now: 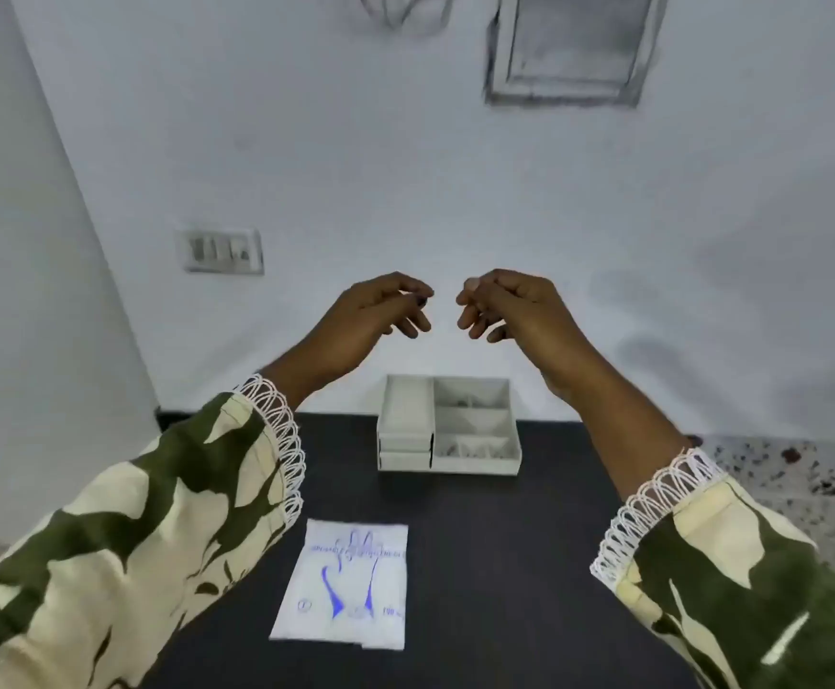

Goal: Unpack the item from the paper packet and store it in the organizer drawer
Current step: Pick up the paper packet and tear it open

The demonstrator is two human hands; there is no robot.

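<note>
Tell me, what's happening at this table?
A person in green-and-cream patterned sleeves holds both hands up in the air above a dark table, left hand and right hand close together, fingers loosely curled, holding nothing. A white paper packet with a blue glove drawing lies flat and untouched near the table's front. Farther back stands a white organizer with small drawers on its left side and open compartments. The unpacking has not begun.

A switch plate [220, 251] on the white wall [405, 166], speckled floor [793, 474] beside the black table [529, 564].
</note>
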